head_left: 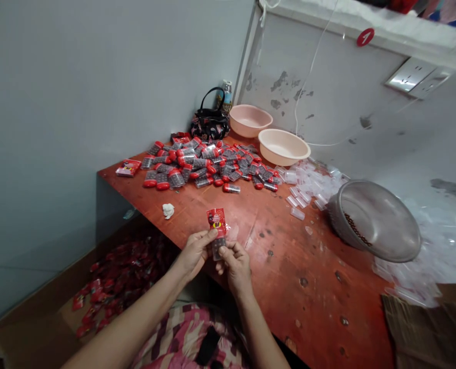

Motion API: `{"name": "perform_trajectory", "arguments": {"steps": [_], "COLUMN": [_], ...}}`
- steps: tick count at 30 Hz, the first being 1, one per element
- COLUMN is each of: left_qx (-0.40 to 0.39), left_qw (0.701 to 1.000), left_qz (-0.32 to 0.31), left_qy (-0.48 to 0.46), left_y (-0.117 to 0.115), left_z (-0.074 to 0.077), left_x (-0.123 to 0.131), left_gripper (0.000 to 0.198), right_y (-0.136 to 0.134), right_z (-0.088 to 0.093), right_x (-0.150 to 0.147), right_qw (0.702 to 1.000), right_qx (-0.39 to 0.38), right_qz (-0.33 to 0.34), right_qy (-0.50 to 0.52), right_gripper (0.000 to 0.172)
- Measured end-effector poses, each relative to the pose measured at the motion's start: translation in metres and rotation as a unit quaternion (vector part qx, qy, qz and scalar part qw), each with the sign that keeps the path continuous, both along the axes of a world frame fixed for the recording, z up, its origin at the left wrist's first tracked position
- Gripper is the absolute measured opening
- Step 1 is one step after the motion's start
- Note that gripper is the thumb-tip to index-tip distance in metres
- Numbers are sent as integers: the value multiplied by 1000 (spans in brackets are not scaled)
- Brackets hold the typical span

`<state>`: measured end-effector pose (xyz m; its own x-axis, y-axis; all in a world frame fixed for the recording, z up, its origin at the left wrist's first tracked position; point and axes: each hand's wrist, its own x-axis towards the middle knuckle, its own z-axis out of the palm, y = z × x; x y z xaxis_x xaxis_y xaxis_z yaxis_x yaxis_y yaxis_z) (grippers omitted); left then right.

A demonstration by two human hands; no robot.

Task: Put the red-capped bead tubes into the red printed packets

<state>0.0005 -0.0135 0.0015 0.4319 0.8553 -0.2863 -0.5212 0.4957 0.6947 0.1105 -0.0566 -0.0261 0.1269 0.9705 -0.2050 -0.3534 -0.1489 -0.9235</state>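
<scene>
Red-carded clear tube, pinched upright — left hand, right hand, both gripping, forearms angled inward

**Basins and a handbag up at my twelve o'clock**
Two pale pink plastic basins sit just beside a black handbag; a steel basin tilts at my two o'clock, and a cardboard box sits low at my eight o'clock.
</scene>
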Motion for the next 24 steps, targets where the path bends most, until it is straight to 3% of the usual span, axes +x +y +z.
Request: {"name": "perform_trajectory", "arguments": {"steps": [7,13,17,21,24], "left_qx": [2,11,-1,-16,-15], "left_qw": [996,997,997,996,998], "left_qz": [79,38,55,82,63], "left_qy": [42,62,51,29,24], "left_y": [0,-4,-2,0,-2], "left_z": [1,8,5,1,1], "left_x": [6,6,6,9,8], "left_gripper": [16,21,19,16,18], "right_y": [-6,0,-3,-9,-10], "right_z": [8,3,7,11,8], "right_x": [-2,-3,-2,-1,-2], "right_qw": [985,1000,995,972,979], "right_qx": [50,0,17,60,57], "right_qz": [-58,-6,-29,-42,-45], "right_qy": [-153,2,-96,-225,-192], "right_gripper": [19,21,20,17,16]}}
